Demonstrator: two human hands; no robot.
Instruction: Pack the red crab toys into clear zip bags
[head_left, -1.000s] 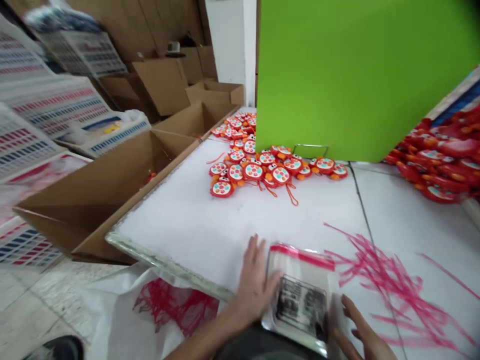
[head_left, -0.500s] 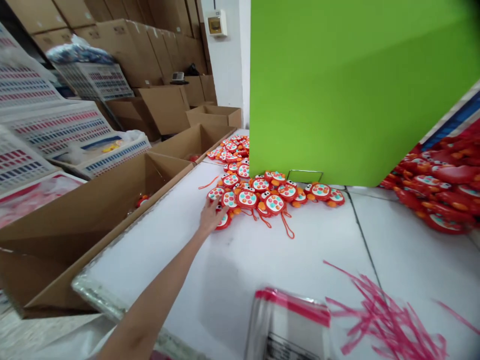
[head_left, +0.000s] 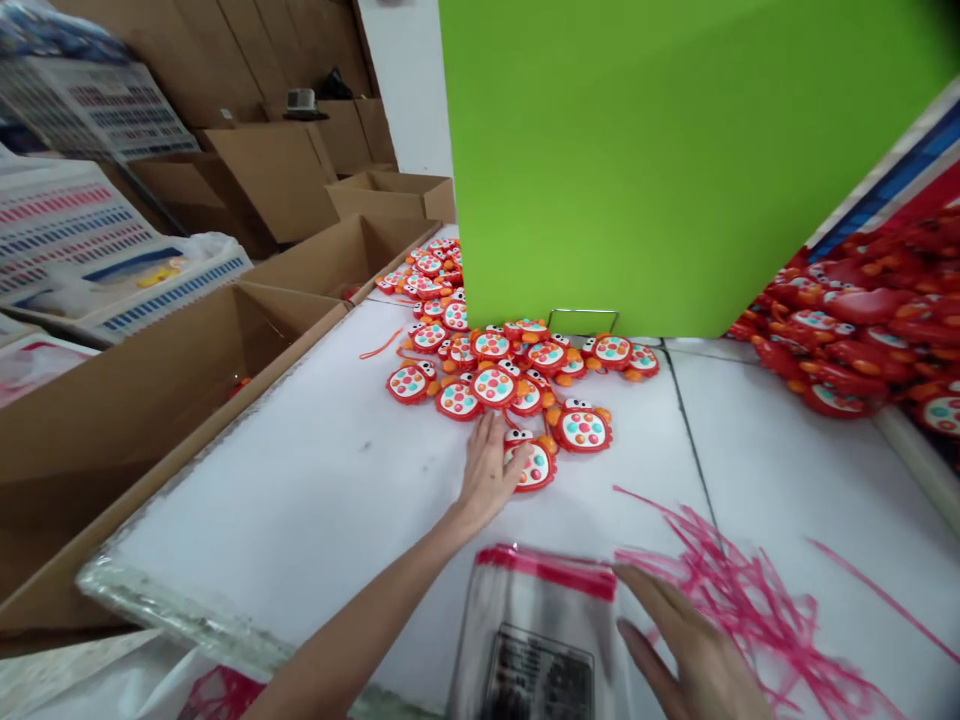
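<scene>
Toy [head_left: 537, 468]: located near the middle of the bench [head_left: 330, 490], at the near edge of the other toys [head_left: 493, 385] and on the far side of the bags [head_left: 547, 612]. It lies face up, with its round body toward the near side and its eyes toward the far side.

Left grip [head_left: 489, 472]: palm down, fingers extended along the toy's left side, thumb laid across its face. Contact is apparent; whether the toy is clasped firmly cannot be told.

Right grip [head_left: 694, 645]: released, thumb and forefinger parted at the right edge of the bags. Pink strips [head_left: 750, 595] lie to its right.

Handling: the toy is probably light, with a stiff shell that appears smooth and may slip under a flat fingertip. Take hold across the left and right rims of the body; avoid lifting by the orange parts or a cord, which could snag neighbouring toys. The bags appear thin, limp and slippery; pinch one at the pink-edged far end, separating layers with care.
</scene>
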